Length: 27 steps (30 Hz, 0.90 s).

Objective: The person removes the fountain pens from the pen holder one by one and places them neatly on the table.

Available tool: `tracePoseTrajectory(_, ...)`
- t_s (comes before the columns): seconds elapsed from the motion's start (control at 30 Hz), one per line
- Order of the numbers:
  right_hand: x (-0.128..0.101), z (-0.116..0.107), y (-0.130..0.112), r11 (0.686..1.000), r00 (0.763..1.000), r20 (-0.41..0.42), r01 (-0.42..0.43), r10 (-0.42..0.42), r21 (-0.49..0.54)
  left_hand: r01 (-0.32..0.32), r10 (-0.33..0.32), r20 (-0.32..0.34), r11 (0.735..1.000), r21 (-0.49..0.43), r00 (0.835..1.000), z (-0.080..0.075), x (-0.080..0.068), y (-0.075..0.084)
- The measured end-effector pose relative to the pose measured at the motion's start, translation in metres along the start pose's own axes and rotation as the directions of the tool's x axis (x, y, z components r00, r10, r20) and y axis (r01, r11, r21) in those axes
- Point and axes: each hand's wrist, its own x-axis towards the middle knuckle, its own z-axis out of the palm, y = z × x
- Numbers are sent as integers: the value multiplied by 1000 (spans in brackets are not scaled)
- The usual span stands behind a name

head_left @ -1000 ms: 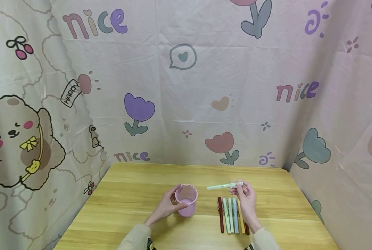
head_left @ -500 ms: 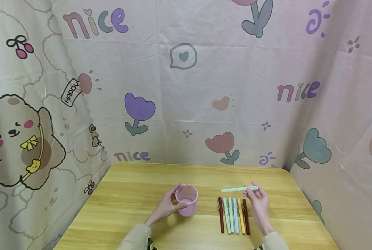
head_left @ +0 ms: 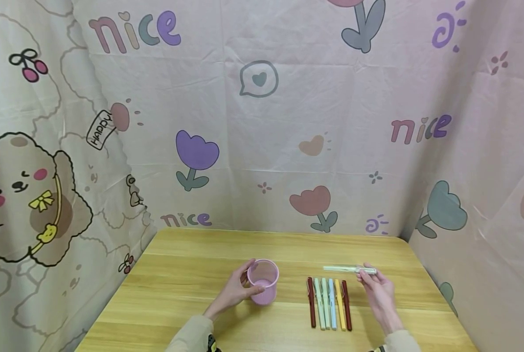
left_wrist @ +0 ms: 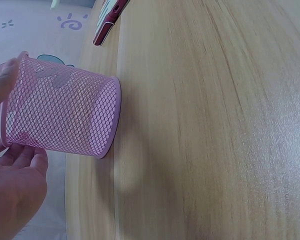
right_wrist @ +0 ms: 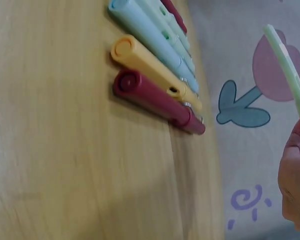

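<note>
On the printed backdrop cloth [head_left: 262, 122] we read the word "nice" [head_left: 134, 30] in large coloured letters at the far upper left. We read "nice" [head_left: 420, 128] again on the right part of the back wall, and a third, smaller "nice" [head_left: 185, 220] low down, just above the far left corner of the wooden table [head_left: 200, 274]. On the left side of the cloth, a small tilted tag [head_left: 100, 130] beside a pink balloon reads "HAPPY". We find no readable writing on the pens or on the pink mesh cup, and none in the two wrist views.
</note>
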Motion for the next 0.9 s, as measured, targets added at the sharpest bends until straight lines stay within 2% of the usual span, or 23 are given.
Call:
tracePoseTrajectory(0.3,0,-13,-3,997,998,-62,-26,21,-67,-13,13,-6,1000,15,1000,0,0,1)
tracePoseTrajectory(0.43,2,-19,-3,972,994,-95,-71,51,-223,-3,3,-7,1000,7,1000,0,-1,2)
tracePoseTrajectory(0.5,3,-21,-4,928,988,-132,-116,74,-353,-1,1,-7,1000,6,1000,0,0,2)
tracePoseTrajectory(0.53,4,-22,-4,895,985,-151,-142,84,-422,-3,3,-9,1000,7,1000,0,0,2)
tracePoseTrajectory(0.67,8,-25,-2,715,974,-172,-227,150,-661,-4,4,-12,1000,10,1000,0,-1,2)
tracePoseTrajectory(0.73,10,-27,0,648,971,-155,-236,181,-724,-2,2,-10,1000,6,1000,0,-1,3)
tracePoseTrajectory(0.77,10,-27,2,625,970,-147,-236,192,-744,1,-1,-8,1000,3,1000,0,-1,3)
tracePoseTrajectory(0.9,14,-29,10,591,972,-128,-221,195,-776,10,-10,-5,1000,-1,1000,0,0,4)
